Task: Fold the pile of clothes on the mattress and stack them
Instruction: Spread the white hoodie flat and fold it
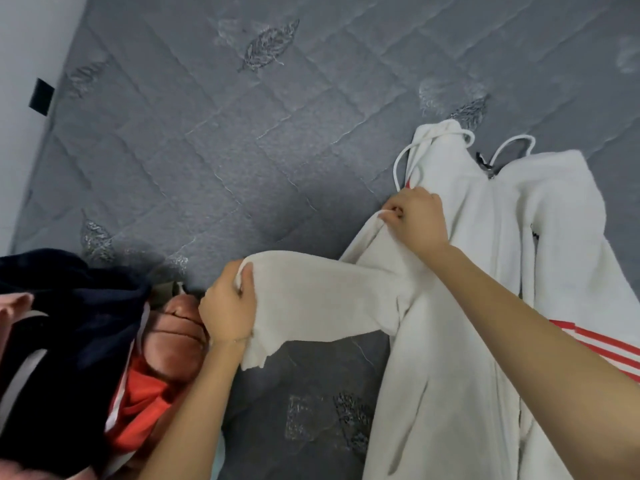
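White hoodie (467, 358) had the left hand (227, 308) clamped on its sleeve (322, 299), the right hand (417, 216) pinching the shoulder; a slipping grip might have skewed the fold.

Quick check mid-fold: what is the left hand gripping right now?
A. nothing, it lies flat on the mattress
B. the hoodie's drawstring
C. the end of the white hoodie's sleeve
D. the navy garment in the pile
C: the left hand grips the end of the sleeve of the white hoodie, while the right hand pinches the fabric at the shoulder; the pile lies further left.
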Demonstrator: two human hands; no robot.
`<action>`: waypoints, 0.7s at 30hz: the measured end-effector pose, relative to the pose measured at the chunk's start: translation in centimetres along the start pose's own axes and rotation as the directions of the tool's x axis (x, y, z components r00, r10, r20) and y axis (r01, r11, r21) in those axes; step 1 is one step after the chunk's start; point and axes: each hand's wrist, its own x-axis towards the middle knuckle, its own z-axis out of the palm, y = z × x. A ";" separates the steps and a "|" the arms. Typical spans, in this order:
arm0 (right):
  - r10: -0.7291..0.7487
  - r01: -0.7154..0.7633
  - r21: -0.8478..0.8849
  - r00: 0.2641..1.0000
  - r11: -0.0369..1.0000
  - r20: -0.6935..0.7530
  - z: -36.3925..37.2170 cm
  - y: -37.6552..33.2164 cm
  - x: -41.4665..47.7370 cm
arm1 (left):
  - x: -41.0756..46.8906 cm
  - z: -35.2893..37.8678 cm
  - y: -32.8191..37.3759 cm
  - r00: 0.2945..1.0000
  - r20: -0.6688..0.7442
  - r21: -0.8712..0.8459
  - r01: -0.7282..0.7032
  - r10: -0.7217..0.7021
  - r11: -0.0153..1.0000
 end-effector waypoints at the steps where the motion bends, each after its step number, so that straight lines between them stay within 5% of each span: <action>1: 0.041 -0.039 0.046 0.998 0.998 -0.045 -0.8 0.2 0.9 | 0.6 0.0 0.3 0.999 -0.036 0.024 0.028 -0.027 0.999; 6: 0.281 -0.225 0.316 0.948 0.922 -0.146 -3.5 1.8 3.8 | 6.6 -0.7 1.9 0.981 -0.157 0.105 0.132 -0.115 0.986; 11: 0.524 -0.413 0.380 0.811 0.828 -0.261 -5.7 5.0 5.4 | 12.6 -0.2 4.4 0.990 -0.093 0.176 -0.085 0.103 0.981; 13: 0.525 -0.407 0.389 0.807 0.826 -0.271 -5.9 5.4 5.9 | 14.3 0.6 4.6 0.984 -0.018 0.194 -0.171 0.177 0.966; 16: 0.371 -0.303 0.291 0.902 0.908 -0.221 -4.1 5.0 5.7 | 16.4 1.4 2.9 0.950 0.189 0.154 -0.278 0.248 0.948; 21: 0.399 -0.338 0.299 0.901 0.892 -0.172 -2.4 5.3 5.3 | 18.6 -0.6 -1.1 0.840 0.522 0.131 -0.251 0.149 0.959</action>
